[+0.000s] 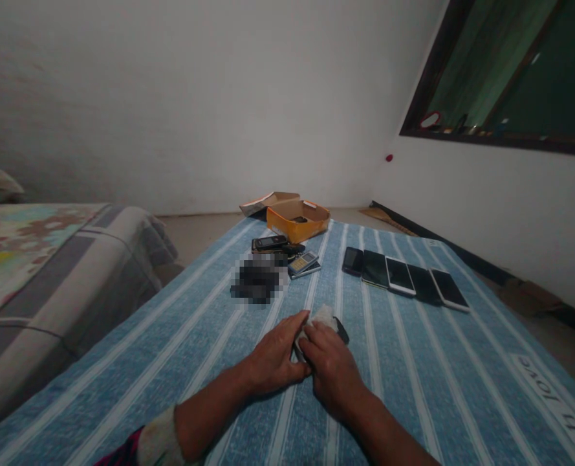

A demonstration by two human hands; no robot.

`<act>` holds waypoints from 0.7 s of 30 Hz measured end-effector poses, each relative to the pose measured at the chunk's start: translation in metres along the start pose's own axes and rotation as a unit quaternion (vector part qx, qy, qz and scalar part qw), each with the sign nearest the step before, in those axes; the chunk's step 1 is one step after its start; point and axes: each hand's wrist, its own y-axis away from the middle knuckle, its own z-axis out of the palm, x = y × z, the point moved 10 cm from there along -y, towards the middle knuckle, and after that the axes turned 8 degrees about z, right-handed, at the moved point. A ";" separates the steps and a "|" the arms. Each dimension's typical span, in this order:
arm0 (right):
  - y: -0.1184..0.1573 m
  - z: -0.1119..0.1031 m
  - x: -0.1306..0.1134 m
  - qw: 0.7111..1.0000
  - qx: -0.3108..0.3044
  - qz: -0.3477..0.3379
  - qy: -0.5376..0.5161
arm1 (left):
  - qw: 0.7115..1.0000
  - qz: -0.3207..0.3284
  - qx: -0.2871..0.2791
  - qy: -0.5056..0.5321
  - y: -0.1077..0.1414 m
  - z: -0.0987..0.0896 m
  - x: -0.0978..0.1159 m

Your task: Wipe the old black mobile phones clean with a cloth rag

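Note:
My left hand (pixel 280 355) is closed around the near left side of a dark mobile phone (pixel 342 331), mostly covered by my hands. Only its black far right end shows clearly. With bent fingers, my right hand (pixel 333 366) presses a crumpled whitish cloth (pixel 325 316) onto the phone. The two hands meet low over the striped blue tablecloth (pixel 248 414). Beyond them lies a pile of older phones, with a silver keypad phone (pixel 303 262) and a black keypad phone (pixel 271 241) among them.
Several smartphones lie side by side at the right, among them a white-edged phone (pixel 400 276). An open orange box (pixel 299 230) stands at the far end, its lid (pixel 268 202) behind. A blurred dark patch (pixel 258 279) hides something left of centre. A covered bed (pixel 97 259) is at left.

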 end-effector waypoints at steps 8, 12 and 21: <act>-0.017 -0.015 0.044 0.991 -0.031 0.120 0.053 | 1.000 -0.012 0.014 0.003 -0.001 0.003 0.003; -0.017 -0.009 0.026 0.994 -0.045 0.096 0.036 | 1.000 -0.009 0.019 -0.003 0.000 0.003 -0.002; -0.011 -0.002 0.011 0.996 -0.035 0.075 0.034 | 0.998 0.012 0.051 -0.021 -0.002 -0.001 0.001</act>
